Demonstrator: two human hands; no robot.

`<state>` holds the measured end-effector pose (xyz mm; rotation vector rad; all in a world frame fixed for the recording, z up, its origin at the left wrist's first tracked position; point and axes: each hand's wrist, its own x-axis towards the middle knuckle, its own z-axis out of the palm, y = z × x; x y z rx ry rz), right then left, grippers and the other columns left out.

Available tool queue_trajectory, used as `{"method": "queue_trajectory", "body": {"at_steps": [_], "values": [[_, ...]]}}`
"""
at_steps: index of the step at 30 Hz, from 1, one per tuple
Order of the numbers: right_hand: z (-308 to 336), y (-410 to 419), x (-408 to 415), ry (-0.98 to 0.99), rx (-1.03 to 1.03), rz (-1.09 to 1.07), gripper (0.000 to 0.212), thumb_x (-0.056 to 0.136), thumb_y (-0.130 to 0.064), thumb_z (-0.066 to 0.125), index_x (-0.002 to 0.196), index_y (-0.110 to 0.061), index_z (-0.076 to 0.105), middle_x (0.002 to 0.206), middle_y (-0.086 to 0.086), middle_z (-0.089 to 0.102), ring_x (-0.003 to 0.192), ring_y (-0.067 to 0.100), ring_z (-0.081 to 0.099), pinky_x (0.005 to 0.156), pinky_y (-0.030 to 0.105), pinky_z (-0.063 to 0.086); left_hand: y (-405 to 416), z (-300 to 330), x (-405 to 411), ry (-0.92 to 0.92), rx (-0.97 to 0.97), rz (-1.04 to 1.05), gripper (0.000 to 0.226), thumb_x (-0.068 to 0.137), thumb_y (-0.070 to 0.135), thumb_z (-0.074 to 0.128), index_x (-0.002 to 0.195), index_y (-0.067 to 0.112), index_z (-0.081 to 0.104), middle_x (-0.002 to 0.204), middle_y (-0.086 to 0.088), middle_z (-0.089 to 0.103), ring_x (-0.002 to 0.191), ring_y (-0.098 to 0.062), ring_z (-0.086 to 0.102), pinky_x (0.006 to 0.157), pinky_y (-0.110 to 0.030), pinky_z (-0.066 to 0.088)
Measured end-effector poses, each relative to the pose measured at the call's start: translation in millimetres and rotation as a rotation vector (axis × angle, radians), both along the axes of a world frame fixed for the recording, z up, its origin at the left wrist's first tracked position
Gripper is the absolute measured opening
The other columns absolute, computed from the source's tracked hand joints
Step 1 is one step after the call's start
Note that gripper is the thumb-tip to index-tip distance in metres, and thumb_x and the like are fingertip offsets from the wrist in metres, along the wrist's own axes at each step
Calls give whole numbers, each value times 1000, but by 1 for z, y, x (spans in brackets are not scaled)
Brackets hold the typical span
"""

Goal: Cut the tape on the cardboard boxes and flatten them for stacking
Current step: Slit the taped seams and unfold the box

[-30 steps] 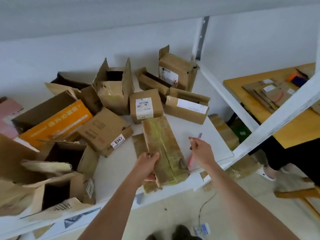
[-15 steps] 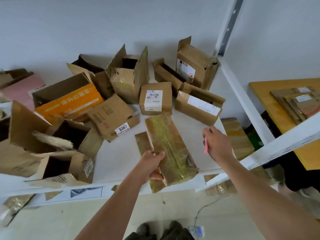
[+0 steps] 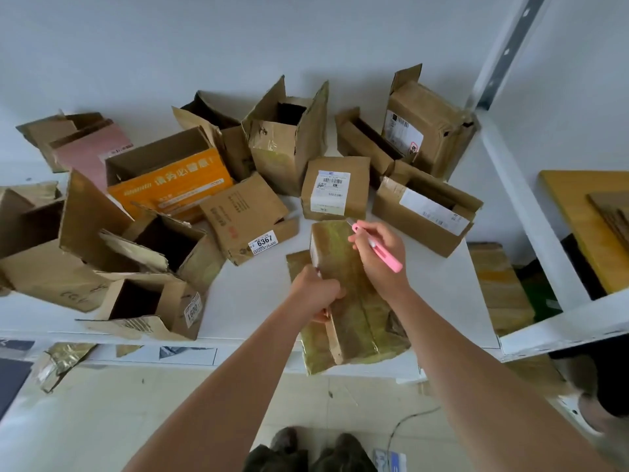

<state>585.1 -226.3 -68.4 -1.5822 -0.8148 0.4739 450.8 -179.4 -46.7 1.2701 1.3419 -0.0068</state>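
Note:
A long cardboard box wrapped in yellowish tape lies on the white table, its near end over the front edge. My left hand grips its left side. My right hand holds a pink utility knife above the box, the blade tip at the box's far top edge. A flat cardboard piece lies under the box on its left.
Several opened and sealed boxes crowd the table: an orange box, one labelled 6367, a labelled box just beyond the knife. A white shelf frame stands right, with a yellow table behind it. Tape scraps lie on the floor.
My right hand moved left from beside the box to above it and brought the pink knife's tip to the far top edge. The left hand keeps its grip.

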Motion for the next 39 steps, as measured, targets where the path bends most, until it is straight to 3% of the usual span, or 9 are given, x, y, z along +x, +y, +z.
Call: {"method": "queue_trajectory", "body": {"at_steps": [4,8,15,20,24,28,32,35,39], "values": [[-2,-1,5,-84,-19,25,18,94,-8,62,110,-4,67,100,6,72,89,8,69,73,13,53,3,-2,5,-51,-9,52,33,89,29,68,116,12,60,105,-9,70,89,-29,71,68,-47,62],[-4,4,-7,-210,5,81,18,93,-4,63,109,2,66,102,11,72,92,15,70,78,21,56,5,-11,-1,-64,-25,81,24,92,27,65,112,14,63,100,-10,73,84,-28,73,69,-49,62],[-8,10,-9,-173,-64,65,18,95,-7,62,112,-2,63,108,4,70,93,8,68,74,16,55,6,-11,-4,-81,-27,71,22,92,27,66,109,16,61,99,-7,72,80,-26,74,69,-48,62],[-11,12,-10,-257,-64,62,18,95,-7,61,112,0,63,108,8,70,95,16,68,78,26,58,6,-10,-5,-97,-42,56,24,93,28,65,113,16,61,102,-7,71,82,-26,73,69,-43,62],[-11,14,-10,-280,-100,80,19,96,-10,60,113,-2,62,109,8,69,97,17,66,81,34,58,8,-8,-14,-142,-183,108,12,95,22,63,106,18,65,114,-14,69,82,-31,73,68,-40,62],[-10,15,-8,-288,-120,107,17,96,-9,59,111,-1,62,106,8,69,95,17,66,79,23,57,7,-7,-12,-130,-179,162,14,95,17,64,107,10,64,118,-18,66,89,-40,71,75,-47,61],[-7,13,-5,-268,-120,146,17,96,-8,58,110,0,62,108,7,68,95,13,65,77,13,53,6,-5,-10,-118,-168,166,13,94,17,65,94,5,63,121,-22,64,91,-45,70,71,-47,61],[-7,10,-6,-258,-138,171,17,96,-9,59,111,-1,62,105,4,67,89,7,63,74,12,52,6,-9,-10,-106,-155,169,28,94,19,65,111,-4,63,120,-22,65,88,-45,70,75,-49,60],[-8,-2,-8,-311,-197,210,12,95,-9,60,105,-4,62,92,-3,63,77,5,62,64,9,49,5,-9,-8,-92,-133,169,27,94,20,65,111,-1,63,119,-21,65,81,-42,71,70,-46,61]]}}
